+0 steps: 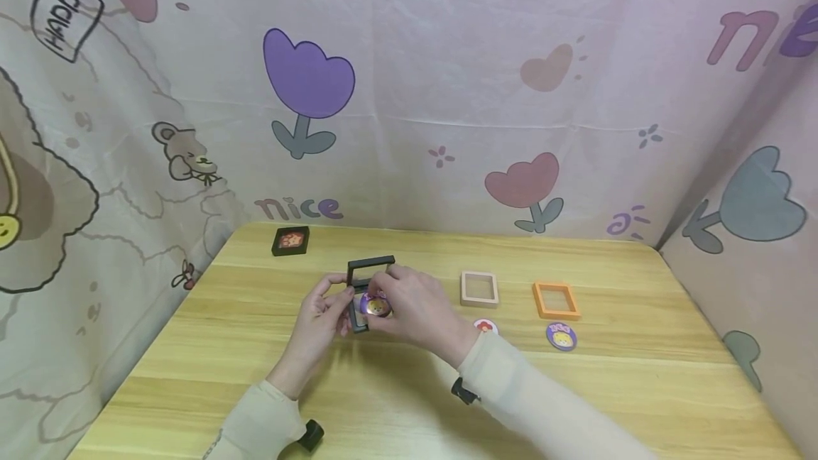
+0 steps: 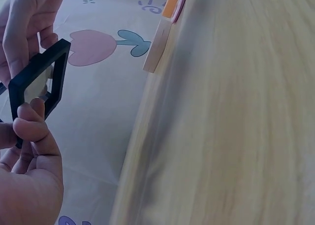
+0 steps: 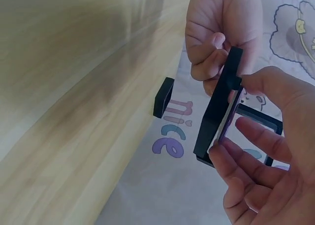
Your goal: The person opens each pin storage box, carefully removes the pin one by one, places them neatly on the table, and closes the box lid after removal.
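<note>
A black hinged display frame [image 1: 371, 261] is held up over the table by my left hand [image 1: 317, 316], whose thumb and fingers grip its left side. The frame stands unfolded, with clear film in its two halves. My right hand [image 1: 418, 309] pinches a round purple badge [image 1: 377, 306] with a cartoon animal on it, close against the film of the lower half. From the right wrist view, the badge is edge-on beside the black frame [image 3: 219, 107], with right fingertips at both its ends. In the left wrist view, the left thumb overlaps the frame's edge [image 2: 61, 77].
Right of my hands lie a beige square frame [image 1: 478, 289] and an orange one [image 1: 557, 300]. Near them are a badge with a red flower [image 1: 486, 326], partly behind my right wrist, and another purple badge [image 1: 562, 336]. A black frame with a picture [image 1: 290, 241] sits back left.
</note>
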`<state>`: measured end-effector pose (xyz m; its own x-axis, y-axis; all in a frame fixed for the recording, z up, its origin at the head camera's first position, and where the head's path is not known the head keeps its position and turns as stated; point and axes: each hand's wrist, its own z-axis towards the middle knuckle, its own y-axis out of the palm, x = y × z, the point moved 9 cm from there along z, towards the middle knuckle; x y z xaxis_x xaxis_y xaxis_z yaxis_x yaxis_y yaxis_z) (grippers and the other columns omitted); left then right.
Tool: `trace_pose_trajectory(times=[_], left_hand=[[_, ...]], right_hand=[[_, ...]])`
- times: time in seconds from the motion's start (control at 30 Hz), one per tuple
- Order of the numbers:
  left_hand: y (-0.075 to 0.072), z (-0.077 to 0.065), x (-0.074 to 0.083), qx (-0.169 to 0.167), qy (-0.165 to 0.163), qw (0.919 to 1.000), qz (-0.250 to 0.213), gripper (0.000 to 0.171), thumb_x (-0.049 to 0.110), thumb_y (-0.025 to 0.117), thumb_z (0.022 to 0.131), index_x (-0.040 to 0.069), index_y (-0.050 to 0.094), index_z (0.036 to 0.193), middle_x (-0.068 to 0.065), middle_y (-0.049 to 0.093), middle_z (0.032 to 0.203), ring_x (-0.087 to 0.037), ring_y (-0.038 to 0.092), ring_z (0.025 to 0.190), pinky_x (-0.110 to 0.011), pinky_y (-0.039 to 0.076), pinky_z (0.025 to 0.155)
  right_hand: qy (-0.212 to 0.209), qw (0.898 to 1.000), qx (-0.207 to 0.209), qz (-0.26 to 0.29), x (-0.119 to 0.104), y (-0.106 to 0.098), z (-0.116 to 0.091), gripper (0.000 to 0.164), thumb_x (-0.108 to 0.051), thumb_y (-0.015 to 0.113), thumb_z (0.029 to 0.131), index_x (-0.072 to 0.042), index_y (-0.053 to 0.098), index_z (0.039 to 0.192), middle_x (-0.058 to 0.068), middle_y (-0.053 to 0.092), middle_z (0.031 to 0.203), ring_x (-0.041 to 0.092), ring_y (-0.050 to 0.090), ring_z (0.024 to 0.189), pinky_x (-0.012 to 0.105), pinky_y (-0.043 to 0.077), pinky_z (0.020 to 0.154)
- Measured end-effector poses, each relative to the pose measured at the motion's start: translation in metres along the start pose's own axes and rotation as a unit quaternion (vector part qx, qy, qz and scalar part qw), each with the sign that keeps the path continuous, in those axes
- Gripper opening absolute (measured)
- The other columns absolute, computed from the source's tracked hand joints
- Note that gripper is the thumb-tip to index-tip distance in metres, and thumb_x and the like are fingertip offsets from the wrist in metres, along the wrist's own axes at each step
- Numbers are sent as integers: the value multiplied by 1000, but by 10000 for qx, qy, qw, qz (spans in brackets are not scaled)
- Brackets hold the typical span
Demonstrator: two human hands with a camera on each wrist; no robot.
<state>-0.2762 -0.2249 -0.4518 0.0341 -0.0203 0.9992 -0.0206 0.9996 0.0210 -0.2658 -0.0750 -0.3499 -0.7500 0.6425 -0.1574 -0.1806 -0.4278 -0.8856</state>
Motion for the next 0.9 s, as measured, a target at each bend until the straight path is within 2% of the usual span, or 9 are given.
trace_pose_trajectory(times=[0.2,0.33,0.63,0.9], left_hand=[[-3,1,-1,12,26,10000,32,27,13,55,112,4,55,138,9,72,75,-7,56,59,-19,49,56],[-7,2,-3,52,18,10000,60,27,13,54,113,5,54,138,8,76,81,-6,57,60,-18,49,56],[-15,8,0,95,-38,9999,131,29,15,54,113,5,53,140,8,79,84,-7,56,60,-18,50,57],[-24,9,7,153,-80,9994,299,30,17,53,114,6,51,142,9,79,84,-6,56,62,-19,50,59]], right_hand=[[-33,9997,179,130,3,-6,0,28,-36,88,83,-18,74,100,-5,70,90,5,56,70,20,47,57],[113,9994,226,220,9,-12,0,26,-32,86,81,-17,73,98,-4,70,90,5,55,68,18,44,55],[737,9965,-172,354,38,-11,-7,24,-32,83,84,-18,75,101,-3,70,96,7,58,74,22,50,61],[993,9941,-400,162,63,-5,-17,29,-34,82,84,-16,78,107,-1,72,97,10,63,79,23,52,64]])
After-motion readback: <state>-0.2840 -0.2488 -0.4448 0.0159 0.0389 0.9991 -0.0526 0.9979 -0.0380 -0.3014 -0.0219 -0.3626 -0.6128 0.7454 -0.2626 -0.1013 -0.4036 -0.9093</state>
